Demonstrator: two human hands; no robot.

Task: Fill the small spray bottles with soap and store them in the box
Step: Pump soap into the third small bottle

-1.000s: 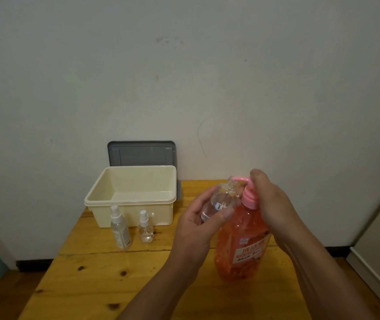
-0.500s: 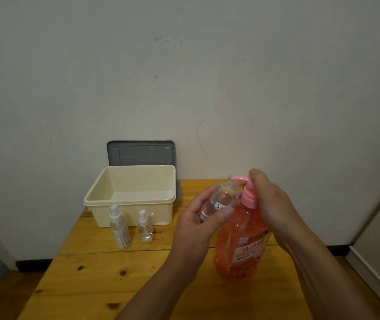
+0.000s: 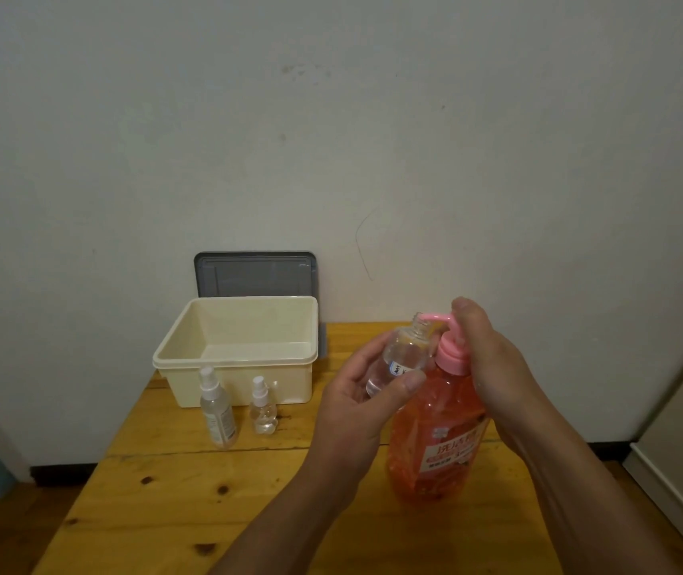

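Left of centre, on the desk (image 3: 165, 491): a tall capped spray bottle (image 3: 217, 408) and a short capped spray bottle (image 3: 262, 410), both upright just in front of the cream box (image 3: 281, 383). The box looks empty. A grey lid (image 3: 254, 273) leans on the wall behind it.

Centre: the left hand (image 3: 356, 404) grips an uncapped clear bottle (image 3: 400, 359), held off the desk and tilted, its open neck right under the pink nozzle.

Right of centre: an orange soap bottle (image 3: 439, 441) stands on the desk. The right hand (image 3: 493, 367) is curled over its pump head (image 3: 450, 342), fingers on top.

I judge this to be the filling step on the first bottle; nothing is stored yet.

Risks:
- The neck is narrow and tilted, so a hard press could squirt soap past the mouth onto fingers or desk.
- Soapy fingers could let the clear bottle slip.
- The big bottle is steadied only from the top, so an off-axis push may tip it.
- Overfilling is possible, as I can't tell the liquid level.
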